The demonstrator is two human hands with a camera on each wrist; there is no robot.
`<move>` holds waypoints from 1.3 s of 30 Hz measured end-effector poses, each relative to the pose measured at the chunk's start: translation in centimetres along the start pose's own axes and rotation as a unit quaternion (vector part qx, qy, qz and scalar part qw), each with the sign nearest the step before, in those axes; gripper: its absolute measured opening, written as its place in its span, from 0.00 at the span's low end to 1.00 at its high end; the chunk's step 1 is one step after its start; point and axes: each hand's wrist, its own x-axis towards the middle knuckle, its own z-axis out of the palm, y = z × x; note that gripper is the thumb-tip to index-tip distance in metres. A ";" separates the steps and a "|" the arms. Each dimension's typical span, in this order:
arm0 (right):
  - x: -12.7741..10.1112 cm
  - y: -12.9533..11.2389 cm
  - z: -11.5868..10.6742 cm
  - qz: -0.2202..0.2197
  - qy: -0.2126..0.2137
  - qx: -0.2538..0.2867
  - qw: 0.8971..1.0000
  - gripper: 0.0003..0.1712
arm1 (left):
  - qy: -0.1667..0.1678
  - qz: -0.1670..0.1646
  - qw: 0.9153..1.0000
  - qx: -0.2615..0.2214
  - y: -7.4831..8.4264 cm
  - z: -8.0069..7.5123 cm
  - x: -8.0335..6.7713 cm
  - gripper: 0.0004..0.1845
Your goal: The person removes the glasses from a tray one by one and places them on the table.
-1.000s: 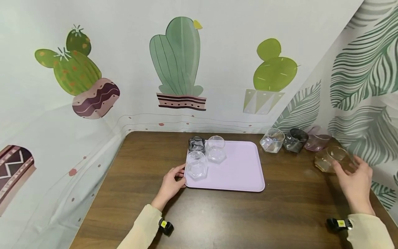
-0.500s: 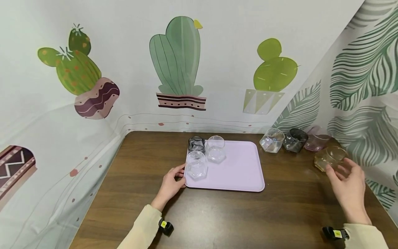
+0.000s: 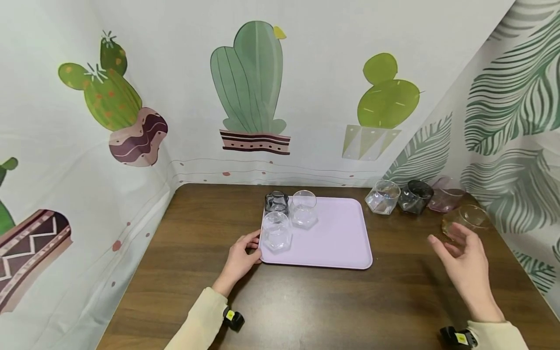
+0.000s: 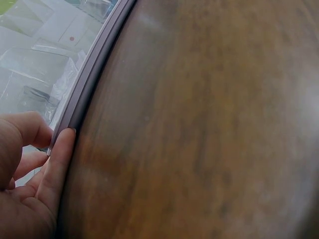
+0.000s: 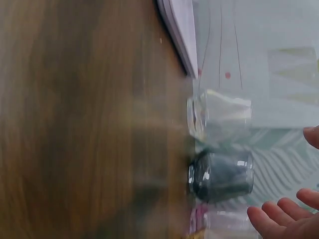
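Note:
At the left end of a lilac tray (image 3: 332, 233), my left hand (image 3: 239, 257) pinches the rim near the front corner; the left wrist view shows thumb and fingers at the tray edge (image 4: 82, 92). Three glasses stand on that end of the tray: a dark grey one (image 3: 276, 202), a clear one (image 3: 304, 210) behind and a clear one (image 3: 277, 234) in front. My right hand (image 3: 467, 272) is over the table with fingers spread and nothing in them. Just beyond its fingertips stands an amber glass (image 3: 474, 215), partly hidden by them.
At the back right, a clear glass (image 3: 383, 198), a dark grey glass (image 3: 416, 198) and a pink glass (image 3: 446, 195) stand in a row. The brown wooden table (image 3: 315, 306) meets a cloth backdrop (image 3: 323, 97) printed with cacti and leaves.
My right hand has drawn away from the amber glass, moving left and toward me. The amber glass stays about where it was. The left hand and the tray have not moved.

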 end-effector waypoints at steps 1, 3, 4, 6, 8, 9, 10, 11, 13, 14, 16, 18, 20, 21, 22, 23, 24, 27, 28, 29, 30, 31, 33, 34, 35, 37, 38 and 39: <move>-0.1 -0.2 0.2 -0.006 -0.003 0.004 1.000 0.38 | 0.000 0.000 1.000 -0.001 0.0 0.0 0.0 0.30; -0.4 -0.7 0.7 -0.019 -0.011 0.014 1.000 0.38 | 0.000 0.000 1.000 -0.003 0.0 0.0 0.0 0.30; -0.5 -0.9 0.9 -0.024 -0.014 0.017 0.999 0.38 | 0.000 0.000 1.000 -0.003 0.0 0.0 0.0 0.30; -0.8 -1.4 1.3 -0.035 -0.019 0.015 0.999 0.37 | 0.000 0.001 1.000 -0.002 0.1 0.0 0.0 0.30; -1.1 -1.9 1.6 -0.043 -0.027 0.013 0.999 0.37 | -0.001 0.001 1.000 0.001 0.0 0.0 0.1 0.30; -1.2 -2.1 1.8 -0.047 -0.030 0.011 0.998 0.37 | -0.001 0.002 1.000 0.002 0.0 0.0 0.1 0.30; -1.3 -2.4 2.0 -0.052 -0.035 0.009 0.998 0.37 | -0.001 0.002 1.000 0.004 0.0 -0.1 0.1 0.30; -1.4 -2.6 2.2 -0.057 -0.040 0.009 0.998 0.37 | 0.000 0.003 1.000 0.004 0.0 -0.1 0.1 0.30; -1.6 -3.0 2.7 -0.068 -0.049 0.017 0.996 0.37 | 0.000 0.005 1.000 0.006 -0.1 -0.1 0.1 0.30; -1.7 -3.2 3.0 -0.074 -0.052 0.020 0.996 0.37 | 0.000 0.006 1.000 0.006 -0.1 -0.1 0.2 0.30; -1.8 -3.6 3.5 -0.087 -0.058 0.028 0.994 0.37 | 0.000 0.007 1.000 0.005 -0.1 -0.1 0.2 0.30; -2.0 -4.0 4.1 -0.097 -0.064 0.037 0.993 0.36 | 0.000 0.006 1.000 0.004 -0.1 -0.1 0.2 0.30; -2.2 -4.3 4.6 -0.104 -0.071 0.041 0.991 0.37 | 0.000 0.005 1.000 0.005 -0.1 -0.1 0.1 0.30; -2.2 -4.4 4.9 -0.106 -0.076 0.044 0.990 0.37 | 0.001 0.006 1.000 0.006 -0.1 -0.1 0.1 0.30; -2.3 -4.6 5.3 -0.107 -0.081 0.047 0.990 0.37 | 0.001 0.006 1.000 0.006 -0.1 -0.1 0.1 0.30; -2.4 -4.7 5.6 -0.108 -0.086 0.048 0.989 0.37 | 0.002 0.008 1.000 0.007 -0.1 -0.1 0.1 0.30; -2.5 -4.8 5.9 -0.109 -0.090 0.049 0.989 0.37 | 0.002 0.009 1.000 0.008 -0.1 -0.1 0.1 0.30; -2.8 -5.8 6.6 -0.114 -0.102 0.052 0.987 0.37 | 0.003 0.010 1.000 0.006 0.0 -0.1 0.1 0.30; -3.0 -6.4 6.7 -0.118 -0.106 0.052 0.986 0.37 | 0.002 0.009 1.000 0.006 0.0 -0.1 0.1 0.30; -3.2 -7.1 6.8 -0.121 -0.110 0.053 0.985 0.36 | 0.003 0.008 1.000 0.004 0.0 -0.1 0.1 0.30; -3.4 -7.9 6.8 -0.125 -0.114 0.055 0.984 0.36 | 0.007 0.008 1.000 0.003 -0.5 0.0 0.2 0.30; -3.5 -8.4 7.0 -0.129 -0.118 0.057 0.983 0.35 | 0.010 0.007 1.000 0.001 -1.1 0.0 0.4 0.30; -3.6 -8.5 7.5 -0.134 -0.127 0.061 0.981 0.36 | 0.018 0.006 1.000 0.000 -2.2 0.2 0.7 0.31; -3.5 -8.4 7.9 -0.137 -0.131 0.061 0.980 0.36 | 0.021 0.007 1.000 0.000 -2.8 0.3 0.9 0.31; -3.4 -8.1 8.3 -0.137 -0.136 0.059 0.979 0.36 | 0.025 0.007 1.000 0.001 -3.4 0.4 1.1 0.31; -3.2 -7.1 9.2 -0.138 -0.146 0.058 0.978 0.37 | 0.026 0.006 1.000 0.007 -3.9 0.5 1.2 0.31; -3.0 -6.8 9.6 -0.137 -0.151 0.055 0.977 0.37 | 0.026 0.008 1.000 0.009 -3.8 0.5 1.2 0.31; -3.0 -6.9 9.8 -0.136 -0.156 0.053 0.977 0.37 | 0.026 0.009 1.000 0.010 -3.7 0.5 1.1 0.31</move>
